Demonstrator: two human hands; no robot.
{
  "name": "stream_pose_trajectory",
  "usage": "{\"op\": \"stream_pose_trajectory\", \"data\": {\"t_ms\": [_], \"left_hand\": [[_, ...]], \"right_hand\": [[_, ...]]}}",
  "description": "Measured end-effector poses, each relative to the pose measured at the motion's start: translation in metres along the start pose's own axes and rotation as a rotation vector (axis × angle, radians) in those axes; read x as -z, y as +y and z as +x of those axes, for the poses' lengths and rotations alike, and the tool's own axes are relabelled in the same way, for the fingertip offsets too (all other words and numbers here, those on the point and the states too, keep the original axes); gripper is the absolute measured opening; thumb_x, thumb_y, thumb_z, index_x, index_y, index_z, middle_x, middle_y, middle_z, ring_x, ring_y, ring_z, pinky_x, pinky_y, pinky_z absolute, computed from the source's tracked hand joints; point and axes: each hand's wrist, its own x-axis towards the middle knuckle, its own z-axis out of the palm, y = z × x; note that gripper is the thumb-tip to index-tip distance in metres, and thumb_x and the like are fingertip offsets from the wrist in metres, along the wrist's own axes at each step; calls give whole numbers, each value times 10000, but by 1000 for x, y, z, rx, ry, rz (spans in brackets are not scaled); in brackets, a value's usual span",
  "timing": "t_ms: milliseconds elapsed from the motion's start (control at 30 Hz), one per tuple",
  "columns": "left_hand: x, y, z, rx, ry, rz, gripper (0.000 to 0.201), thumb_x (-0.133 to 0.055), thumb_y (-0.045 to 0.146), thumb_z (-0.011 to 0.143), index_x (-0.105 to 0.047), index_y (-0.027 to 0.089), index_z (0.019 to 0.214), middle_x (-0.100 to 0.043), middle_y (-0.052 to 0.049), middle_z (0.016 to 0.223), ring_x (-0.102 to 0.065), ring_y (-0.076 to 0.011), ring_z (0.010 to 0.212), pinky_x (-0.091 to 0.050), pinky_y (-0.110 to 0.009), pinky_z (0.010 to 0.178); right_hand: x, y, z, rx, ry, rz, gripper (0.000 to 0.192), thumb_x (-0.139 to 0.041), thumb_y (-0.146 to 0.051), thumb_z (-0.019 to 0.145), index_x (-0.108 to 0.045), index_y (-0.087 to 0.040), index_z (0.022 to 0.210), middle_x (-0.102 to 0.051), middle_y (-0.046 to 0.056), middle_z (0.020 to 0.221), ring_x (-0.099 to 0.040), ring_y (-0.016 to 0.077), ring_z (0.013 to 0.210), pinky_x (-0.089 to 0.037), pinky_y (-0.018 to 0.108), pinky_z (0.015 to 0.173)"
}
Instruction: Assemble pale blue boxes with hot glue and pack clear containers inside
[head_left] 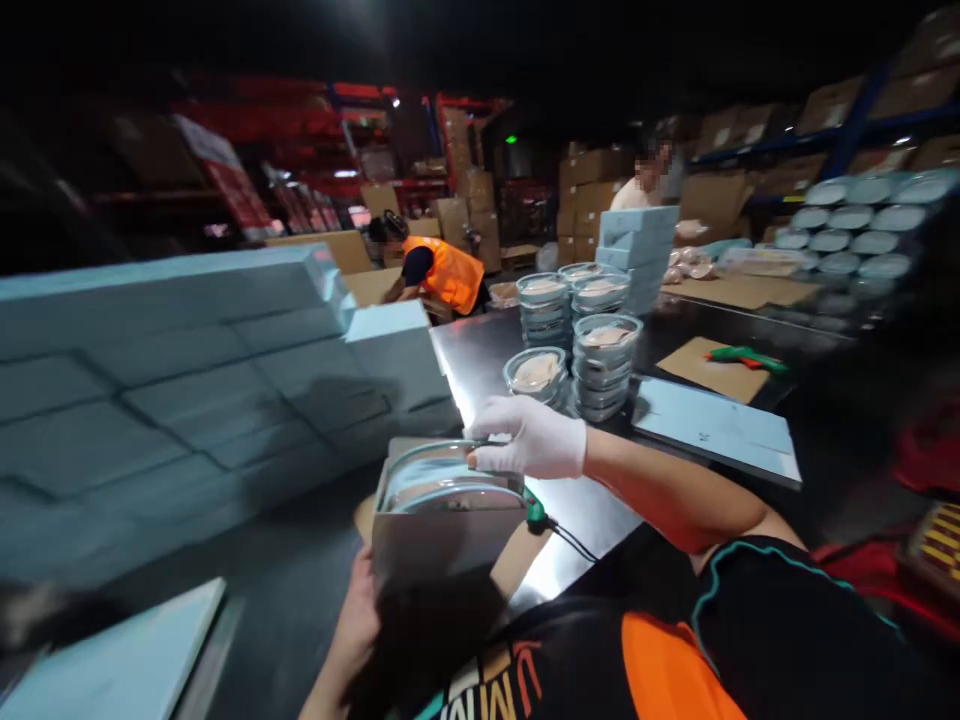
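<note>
An open cardboard box stands in front of me, with round clear containers set on edge inside it, their pale blue rims upward. My left hand is bare and grips the box's left side; its fingers are partly hidden. Over the box's top right, my right hand wears a white glove. Its bent fingers close on the rim of a round container. A green tool nozzle with a black cable shows beside the box's right edge.
A wall of light blue boxes fills the left. Ahead on the metal table are stacked round containers, a flat blue carton and a green glue gun on cardboard. A co-worker in an orange vest bends over behind; another person stands farther right.
</note>
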Motion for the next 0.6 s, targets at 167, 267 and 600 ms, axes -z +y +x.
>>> {"op": "stream_pose_trajectory", "data": {"t_ms": [167,267,600], "left_hand": [[-11,-8,-4,26,-76,56,829,-992,404,466,-625,202,1181,-776,-142,1146,-764,-363,1114,-623,-522,1033],[-3,-14,-11,-37,-95,186,641,-897,427,636,-670,197,1189,-785,-151,1179,-749,-355,1136,-597,-553,1071],[12,17,-16,-353,95,203,662,-808,807,685,-745,215,974,-740,-146,1233,-645,-402,1325,-549,-482,1151]], "right_hand": [[-28,9,-17,-45,166,34,326,-687,-409,975,-745,-237,1247,-723,117,1106,-678,276,1057,-531,459,1024],[-48,30,-51,-230,274,209,742,-758,-579,898,-525,-306,1548,-593,168,1527,-639,337,1351,-530,495,1141],[-159,44,-94,-306,210,227,695,-654,-555,933,-569,-216,1534,-644,192,1519,-621,374,1443,-459,535,1264]]}}
